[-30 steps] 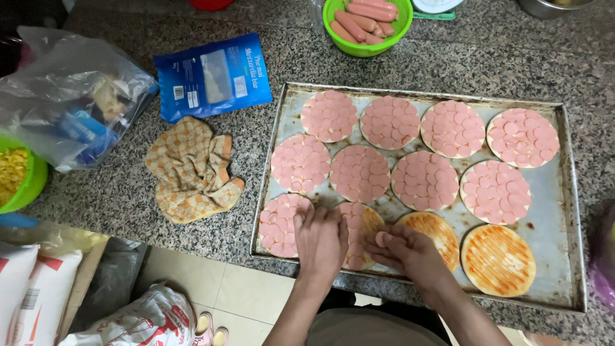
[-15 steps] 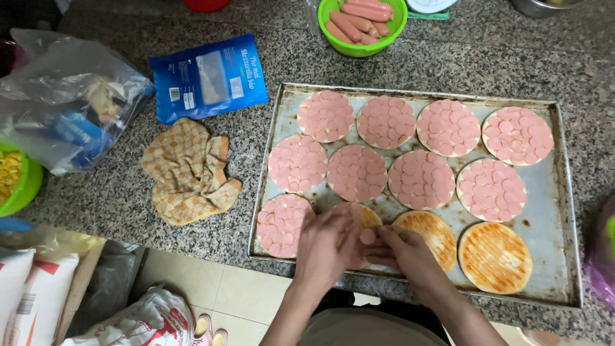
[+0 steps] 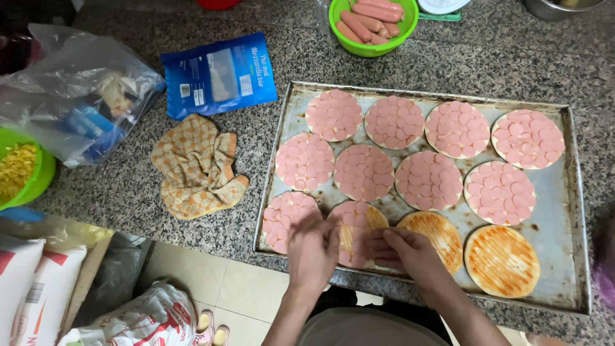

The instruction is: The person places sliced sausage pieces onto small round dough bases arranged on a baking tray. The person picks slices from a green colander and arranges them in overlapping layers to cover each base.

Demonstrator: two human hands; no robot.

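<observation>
Two hands, left hand [image 3: 312, 247] and right hand [image 3: 405, 251], pinch pink sausage slices onto the half-covered round pizza base [image 3: 356, 232]; we overlap slices evenly, leaving no gaps.

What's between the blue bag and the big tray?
Nothing but bare speckled counter. The head view shows the blue bag left of the tray, with the checked cloth lying lower down, below the bag.
</observation>
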